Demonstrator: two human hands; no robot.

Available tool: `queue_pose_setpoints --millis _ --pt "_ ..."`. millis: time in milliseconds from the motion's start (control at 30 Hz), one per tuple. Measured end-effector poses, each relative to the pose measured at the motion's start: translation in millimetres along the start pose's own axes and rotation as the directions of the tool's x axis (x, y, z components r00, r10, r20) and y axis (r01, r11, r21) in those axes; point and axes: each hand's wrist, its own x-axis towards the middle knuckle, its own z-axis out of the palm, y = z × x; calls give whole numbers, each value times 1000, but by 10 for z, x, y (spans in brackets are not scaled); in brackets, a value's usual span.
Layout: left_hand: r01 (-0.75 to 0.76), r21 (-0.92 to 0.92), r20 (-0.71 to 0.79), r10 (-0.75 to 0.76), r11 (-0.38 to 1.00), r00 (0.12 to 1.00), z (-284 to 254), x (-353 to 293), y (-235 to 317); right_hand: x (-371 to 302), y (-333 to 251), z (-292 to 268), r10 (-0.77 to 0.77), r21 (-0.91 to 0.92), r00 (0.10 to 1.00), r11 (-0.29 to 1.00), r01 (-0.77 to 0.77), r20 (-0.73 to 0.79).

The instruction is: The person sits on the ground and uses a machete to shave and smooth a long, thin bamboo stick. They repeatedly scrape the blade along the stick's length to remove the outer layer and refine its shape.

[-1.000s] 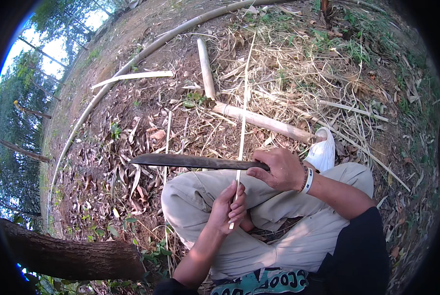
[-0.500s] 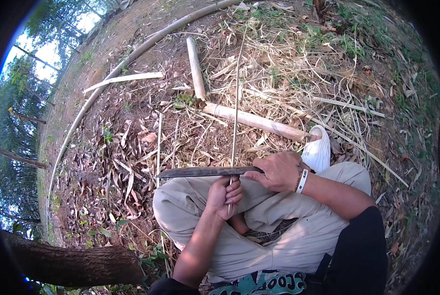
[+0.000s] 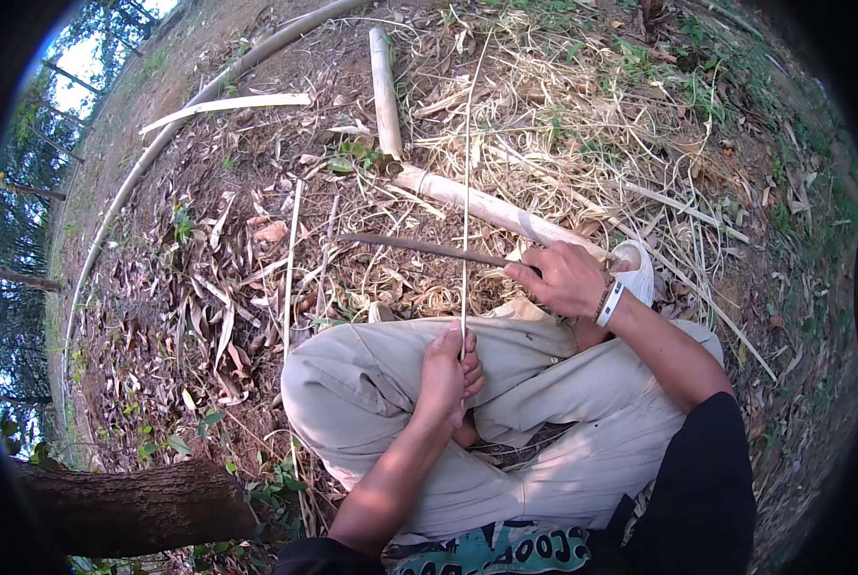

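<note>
Over your trousers [image 3: 352, 376], your left hand [image 3: 452, 374] clenches the strip [image 3: 464, 295] by its near end; beyond, your right hand [image 3: 571, 280] grasps the knife [image 3: 408, 244] across it, contact unclear. A tilted knife could sever the strip; a slip toward you could cut the left hand. The strip looks pale, slender, slightly bowed.

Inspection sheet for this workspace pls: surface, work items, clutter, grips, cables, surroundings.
Surface: brown soil strewn with dry leaves.
Work items: thin pale strip; long dark blade crossing it in view, contact unclear.
Clutter: pale shavings, thick pole pieces.
Grips: left hand closed around the strip; right hand closed on the blade's right end.
Cables: nothing seen.
Surroundings: tree trunk lower left; long curved pole upper left.
</note>
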Motion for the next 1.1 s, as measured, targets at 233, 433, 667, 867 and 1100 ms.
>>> queue_pose_setpoints --millis 233,433,667,867,1100 --pt "-24 63 -34 26 998 999 14 37 -38 -4 205 8 35 -42 993 998 -40 -113" --pt "-19 -2 22 19 1000 1000 -68 -30 -22 -118 100 95 -53 -115 995 992 42 -90" --pt "18 -80 45 -14 997 999 -100 -38 39 -112 43 102 -135 -199 986 974 113 -102" --pt "-2 -90 79 9 996 997 -45 -26 46 191 267 -79 85 -120 973 986 -113 -216" --pt "40 -41 94 -36 998 995 -114 -126 -25 394 625 -52 265 -55 916 954 -294 -302"
